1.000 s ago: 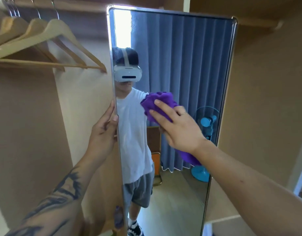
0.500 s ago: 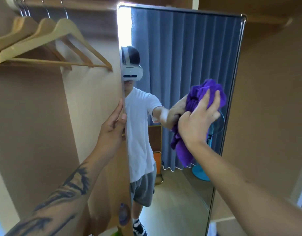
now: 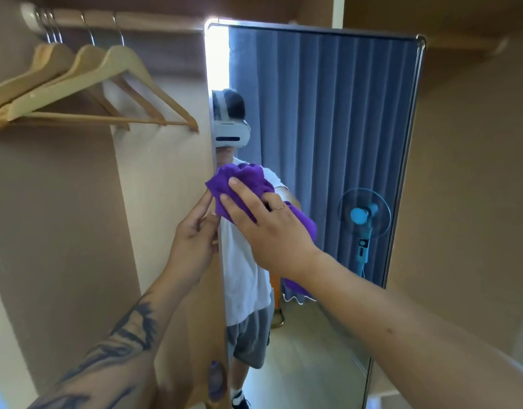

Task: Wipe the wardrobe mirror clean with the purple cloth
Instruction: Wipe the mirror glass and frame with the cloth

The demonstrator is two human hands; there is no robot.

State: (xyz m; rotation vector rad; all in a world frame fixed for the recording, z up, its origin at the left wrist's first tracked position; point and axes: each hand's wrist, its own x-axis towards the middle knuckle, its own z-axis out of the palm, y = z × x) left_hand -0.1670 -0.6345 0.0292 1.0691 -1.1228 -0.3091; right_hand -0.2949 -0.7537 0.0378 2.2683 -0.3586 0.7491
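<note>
The tall wardrobe mirror [image 3: 328, 113] stands upright in a thin metal frame and reflects a blue curtain and a person. My right hand [image 3: 269, 228] holds the bunched purple cloth [image 3: 245, 178] and presses it onto the glass near the mirror's left edge, at mid height. Two of its fingers lie stretched over the cloth, and more cloth trails under the palm. My left hand [image 3: 195, 240] grips the mirror's left edge just below the cloth, with its fingers behind the frame.
Several wooden hangers [image 3: 92, 84] hang from a rail [image 3: 136, 20] at the upper left inside the wardrobe. Brown wardrobe panels [image 3: 461, 172] close in on both sides. A blue standing fan [image 3: 363, 215] shows only as a reflection.
My right hand swept the cloth from the mirror's middle to its right side, then back across to the left edge. My left hand kept its hold on the frame.
</note>
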